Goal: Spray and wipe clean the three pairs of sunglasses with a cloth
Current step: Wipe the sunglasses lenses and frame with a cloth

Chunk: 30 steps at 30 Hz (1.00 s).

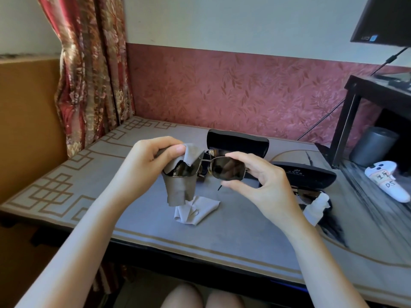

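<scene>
Left hand (148, 161) presses grey cloth (178, 185) over one lens of sunglasses (224, 168); right hand (255, 181) pinches the other lens.

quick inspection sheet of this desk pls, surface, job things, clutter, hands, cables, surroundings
surface: grey desk mat with a tan key-pattern border, on a dark table.
job's things: sunglasses held up above the mat; grey cloth wrapped over one lens; second sunglasses lying on the mat at right; spray bottle nothing seen.
clutter: spare grey cloth, two black cases, white tissue, white controller.
grippers: left hand pinches the cloth on the lens; right hand holds the other lens by its rim.
cables: black cable running down from the monitor.
surroundings: floral curtain, pink patterned wall, dark shelf.
</scene>
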Motion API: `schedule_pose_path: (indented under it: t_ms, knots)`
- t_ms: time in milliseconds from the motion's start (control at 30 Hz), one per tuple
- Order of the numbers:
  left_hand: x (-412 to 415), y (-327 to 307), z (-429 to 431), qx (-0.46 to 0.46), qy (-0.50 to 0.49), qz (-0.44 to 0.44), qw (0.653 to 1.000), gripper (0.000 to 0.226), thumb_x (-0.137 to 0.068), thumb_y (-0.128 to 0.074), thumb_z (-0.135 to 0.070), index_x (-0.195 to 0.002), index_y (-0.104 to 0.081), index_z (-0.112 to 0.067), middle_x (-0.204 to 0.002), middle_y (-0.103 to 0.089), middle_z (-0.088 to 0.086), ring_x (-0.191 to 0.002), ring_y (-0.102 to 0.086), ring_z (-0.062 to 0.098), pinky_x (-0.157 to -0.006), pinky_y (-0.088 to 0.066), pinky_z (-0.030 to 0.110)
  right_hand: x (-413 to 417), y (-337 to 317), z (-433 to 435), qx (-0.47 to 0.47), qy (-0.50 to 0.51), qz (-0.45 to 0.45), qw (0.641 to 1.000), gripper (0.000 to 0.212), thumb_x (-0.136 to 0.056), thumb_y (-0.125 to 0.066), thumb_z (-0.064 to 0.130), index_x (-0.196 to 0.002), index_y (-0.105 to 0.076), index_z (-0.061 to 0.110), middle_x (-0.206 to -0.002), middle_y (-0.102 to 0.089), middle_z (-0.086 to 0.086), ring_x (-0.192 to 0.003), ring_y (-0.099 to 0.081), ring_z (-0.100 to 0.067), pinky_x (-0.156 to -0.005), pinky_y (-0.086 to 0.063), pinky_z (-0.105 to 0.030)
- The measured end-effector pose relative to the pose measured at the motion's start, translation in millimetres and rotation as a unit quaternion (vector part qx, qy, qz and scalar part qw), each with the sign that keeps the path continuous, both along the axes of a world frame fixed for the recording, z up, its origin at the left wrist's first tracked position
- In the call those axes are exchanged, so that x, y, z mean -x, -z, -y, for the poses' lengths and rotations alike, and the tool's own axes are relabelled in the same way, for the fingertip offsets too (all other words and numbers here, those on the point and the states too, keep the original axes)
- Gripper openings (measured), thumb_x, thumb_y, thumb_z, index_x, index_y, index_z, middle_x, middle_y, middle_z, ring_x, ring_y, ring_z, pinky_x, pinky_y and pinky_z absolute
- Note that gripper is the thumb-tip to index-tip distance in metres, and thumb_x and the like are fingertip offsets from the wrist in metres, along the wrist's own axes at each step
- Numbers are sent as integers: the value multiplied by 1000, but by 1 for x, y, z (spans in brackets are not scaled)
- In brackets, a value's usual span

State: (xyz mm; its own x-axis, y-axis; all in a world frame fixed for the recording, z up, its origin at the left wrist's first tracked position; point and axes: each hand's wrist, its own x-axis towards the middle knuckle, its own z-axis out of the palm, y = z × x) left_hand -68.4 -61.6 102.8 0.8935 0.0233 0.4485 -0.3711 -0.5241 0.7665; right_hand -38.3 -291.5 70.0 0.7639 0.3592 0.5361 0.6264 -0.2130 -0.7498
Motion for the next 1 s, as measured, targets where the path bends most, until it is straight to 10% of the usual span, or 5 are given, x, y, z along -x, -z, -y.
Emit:
schedule_pose_path:
  t_ms: [167,433,633,1000]
  knots:
    - [2,-2,-3,47,27,-30,998,16,-94,-56,-16,-86,-69,-22,-65,-67,-9,-59,-55,-2,-57,-41,6,3,-3,3,-17,5,-15,1000,45,-76,-79,7,-109,-65,35,-97,-69,6,-102,-64,-8,-95,-41,-12]
    - [4,-8,1,-14,104,-104,989,37,-58,-81,-33,-92,-71,-23,-91,-73,-9,-85,-68,6,-72,-53,16,5,-5,3,-13,4,-19,1000,45,-74,-80,7,-108,-66,32,-101,-69,7,-104,-62,-2,-93,-40,-8]
    - [-1,-2,18,-41,35,-41,998,42,-71,-69,-49,-61,-56,-10,-50,-49,-9,-48,-42,4,-47,-30,18,4,-2,2,-6,-4,-9,1000,45,-74,-81,11,-115,-67,23,-105,-69,4,-109,-63,-11,-100,-43,-20]
    - [-2,-2,14,5,49,-29,998,51,-80,-53,-47,-78,-61,4,-59,-47,3,-53,-39,9,-49,-28,17,5,-6,5,-19,-2,-17,1000,48,-75,-80,6,-109,-65,36,-105,-69,6,-107,-63,-8,-98,-42,-15]
